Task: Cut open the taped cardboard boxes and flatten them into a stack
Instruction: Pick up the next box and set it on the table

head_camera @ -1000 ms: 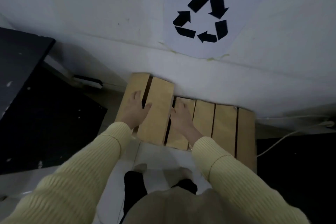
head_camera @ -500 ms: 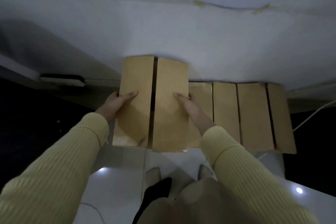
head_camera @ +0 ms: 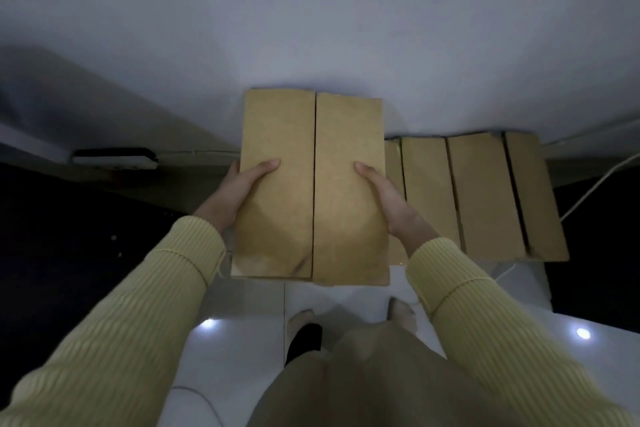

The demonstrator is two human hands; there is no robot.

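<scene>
I hold a brown cardboard box point(head_camera: 311, 191) up in front of me, its two top flaps meeting at a dark centre seam. My left hand point(head_camera: 239, 191) grips its left side with the thumb lying on the left flap. My right hand point(head_camera: 384, 198) grips the right side, thumb on the right flap. My fingers are hidden behind the box. To the right, lower down against the white wall, more cardboard boxes point(head_camera: 485, 198) stand in a row, their flaps separated by dark seams.
A white wall point(head_camera: 311, 45) rises behind the boxes. A dark surface point(head_camera: 52, 236) lies at the left, with a black and white object point(head_camera: 114, 159) at the wall's foot. A white cable point(head_camera: 595, 184) runs at the right. My feet stand on white floor tiles point(head_camera: 249, 340).
I have taken the leftmost box from the row by its sides and lifted it up toward me. The camera has tilted downward, so the recycling sign has left the view.
</scene>
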